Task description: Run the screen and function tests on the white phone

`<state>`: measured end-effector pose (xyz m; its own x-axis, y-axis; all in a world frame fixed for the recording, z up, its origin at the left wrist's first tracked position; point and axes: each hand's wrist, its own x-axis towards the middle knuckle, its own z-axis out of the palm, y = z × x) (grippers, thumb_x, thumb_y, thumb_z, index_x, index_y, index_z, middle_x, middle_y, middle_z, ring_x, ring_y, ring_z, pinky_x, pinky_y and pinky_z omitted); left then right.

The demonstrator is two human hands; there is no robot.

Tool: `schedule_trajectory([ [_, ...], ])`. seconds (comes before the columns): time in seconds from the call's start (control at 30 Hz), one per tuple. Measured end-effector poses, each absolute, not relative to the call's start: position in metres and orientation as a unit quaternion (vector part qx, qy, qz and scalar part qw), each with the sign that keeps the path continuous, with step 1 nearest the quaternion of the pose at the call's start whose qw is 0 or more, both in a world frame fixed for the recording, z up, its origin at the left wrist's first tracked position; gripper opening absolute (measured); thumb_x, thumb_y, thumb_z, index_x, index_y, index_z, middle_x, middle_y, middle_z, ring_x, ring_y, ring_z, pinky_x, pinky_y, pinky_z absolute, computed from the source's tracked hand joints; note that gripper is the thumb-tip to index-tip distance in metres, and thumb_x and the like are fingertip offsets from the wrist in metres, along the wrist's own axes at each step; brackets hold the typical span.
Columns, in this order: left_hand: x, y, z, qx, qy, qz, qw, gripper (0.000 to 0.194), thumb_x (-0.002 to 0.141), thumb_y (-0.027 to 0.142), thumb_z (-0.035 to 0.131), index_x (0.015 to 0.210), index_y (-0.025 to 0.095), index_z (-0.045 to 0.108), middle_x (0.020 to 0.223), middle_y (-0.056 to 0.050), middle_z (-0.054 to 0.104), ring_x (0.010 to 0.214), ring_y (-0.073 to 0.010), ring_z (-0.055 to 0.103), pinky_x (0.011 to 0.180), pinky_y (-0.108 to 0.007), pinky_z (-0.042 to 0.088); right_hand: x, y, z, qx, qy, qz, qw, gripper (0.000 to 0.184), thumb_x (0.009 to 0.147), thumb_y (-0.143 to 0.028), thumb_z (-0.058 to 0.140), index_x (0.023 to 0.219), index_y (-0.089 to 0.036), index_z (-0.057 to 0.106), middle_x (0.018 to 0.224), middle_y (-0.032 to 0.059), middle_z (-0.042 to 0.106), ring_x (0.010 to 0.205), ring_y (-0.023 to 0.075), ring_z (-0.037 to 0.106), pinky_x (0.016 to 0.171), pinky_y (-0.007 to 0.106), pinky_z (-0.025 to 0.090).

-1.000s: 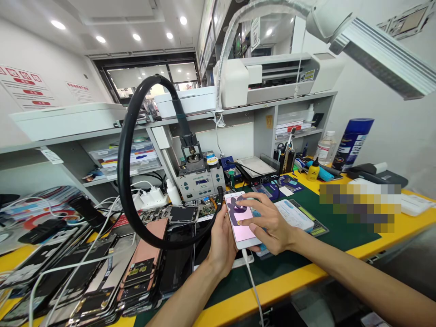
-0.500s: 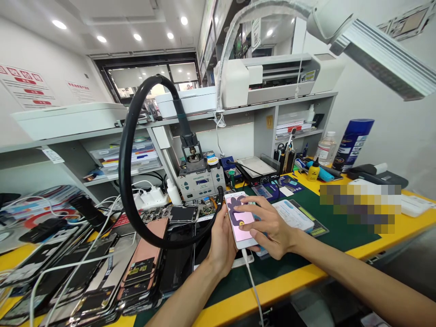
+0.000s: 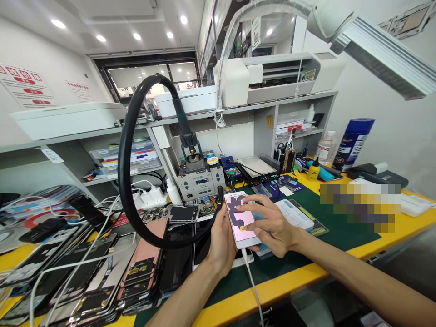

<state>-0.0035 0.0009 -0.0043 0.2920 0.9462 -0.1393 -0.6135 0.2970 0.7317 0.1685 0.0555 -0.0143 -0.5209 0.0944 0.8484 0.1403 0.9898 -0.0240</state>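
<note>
My left hand (image 3: 222,245) is wrapped round the left edge of a white smartphone (image 3: 244,240) and holds it tilted up. A white charging cable (image 3: 251,277) runs from the phone's bottom end down over the table edge. On the lit pink screen (image 3: 243,213) there is a thick dark wavy trace with a yellow round mark at its lower end. Over the screen's right side hovers my right hand (image 3: 275,229), its fingers spread and holding nothing. One fingertip is at the screen close to the yellow mark; whether it touches I cannot tell.
Stacks of phone parts (image 3: 136,268) crowd the left side. A thick black hose (image 3: 124,172) arches from the grey hot-air station (image 3: 204,185). A clear-and-blue case (image 3: 294,215) lies on the green mat (image 3: 344,236). Bottles and a blue spray can (image 3: 354,143) stand back right.
My right hand has shifted slightly, with its fingers a little more bent. The yellow mark on the screen has moved a little. My left hand still holds the phone in the same place.
</note>
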Motion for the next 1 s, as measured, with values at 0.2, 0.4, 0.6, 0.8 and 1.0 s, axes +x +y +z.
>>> schedule_trajectory([
  [0.2,-0.0030,0.0008,-0.0029,0.283,0.293,0.521,0.750,0.062,0.098,0.059,0.044,0.146,0.020,0.051,0.113,-0.012,0.070,0.090,-0.0264,0.070,0.070,-0.036,0.059,0.1707,0.0572,-0.0143,-0.067,-0.867,-0.028,0.492,0.024,0.076,-0.012,0.051,0.087,-0.018,0.072,0.124,0.0126,0.069,0.121,0.0351,0.056,0.092,0.057,0.051],
  [0.4,-0.0033,-0.0001,-0.0030,0.289,0.293,0.522,0.747,0.061,0.098,0.059,0.043,0.145,0.021,0.052,0.117,-0.013,0.070,0.093,-0.0275,0.070,0.071,-0.037,0.059,0.1727,0.0581,-0.0135,-0.079,-0.863,-0.036,0.497,0.026,0.079,-0.012,0.050,0.085,-0.018,0.074,0.124,0.0126,0.069,0.120,0.0350,0.057,0.092,0.057,0.052],
  [0.6,-0.0044,0.0012,-0.0051,0.289,0.291,0.519,0.750,0.062,0.097,0.060,0.045,0.146,0.021,0.052,0.120,-0.013,0.070,0.095,-0.0289,0.069,0.072,-0.038,0.059,0.1743,0.0591,-0.0129,-0.109,-0.861,-0.058,0.493,0.024,0.080,-0.013,0.051,0.085,-0.018,0.075,0.124,0.0127,0.069,0.120,0.0349,0.056,0.090,0.056,0.053],
  [0.8,-0.0041,0.0006,-0.0045,0.291,0.294,0.516,0.750,0.062,0.098,0.060,0.043,0.145,0.022,0.053,0.123,-0.012,0.069,0.097,-0.0286,0.069,0.072,-0.037,0.059,0.1737,0.0590,-0.0116,-0.117,-0.860,-0.068,0.492,0.025,0.082,-0.013,0.052,0.088,-0.019,0.076,0.124,0.0125,0.069,0.120,0.0344,0.056,0.090,0.056,0.053],
  [1.0,-0.0040,0.0009,-0.0042,0.294,0.291,0.515,0.750,0.063,0.097,0.061,0.044,0.145,0.022,0.052,0.124,-0.012,0.068,0.098,-0.0292,0.069,0.073,-0.037,0.059,0.1730,0.0619,-0.0134,-0.129,-0.854,-0.073,0.499,0.024,0.081,-0.012,0.053,0.089,-0.018,0.075,0.122,0.0134,0.069,0.120,0.0346,0.055,0.092,0.057,0.053],
])
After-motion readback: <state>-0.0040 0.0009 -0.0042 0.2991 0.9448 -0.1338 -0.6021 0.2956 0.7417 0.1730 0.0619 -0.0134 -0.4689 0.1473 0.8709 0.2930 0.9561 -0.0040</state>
